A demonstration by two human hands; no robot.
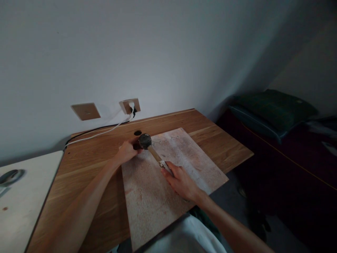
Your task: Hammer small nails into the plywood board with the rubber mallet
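My right hand (181, 181) is wrapped round the pale handle of a hammer (155, 154) with a dark, rounded head. The hammer slants up and left over a worn, pinkish-white board (150, 196), its head close to the board's far left corner. Beside that head is my left hand (128, 151), its fingers bent together at the board's edge. The hammer head partly covers those fingertips, so whatever they pinch is hidden. Several small, thin nail-like pieces (172, 138) stand along the far part of the board.
The board lies on a wooden table (210, 135) against the wall, overhanging its front edge. White and black cables (97, 134) run from a wall socket (130, 106). A white surface (28, 186) adjoins at left; a dark green cushion (273, 109) lies at right.
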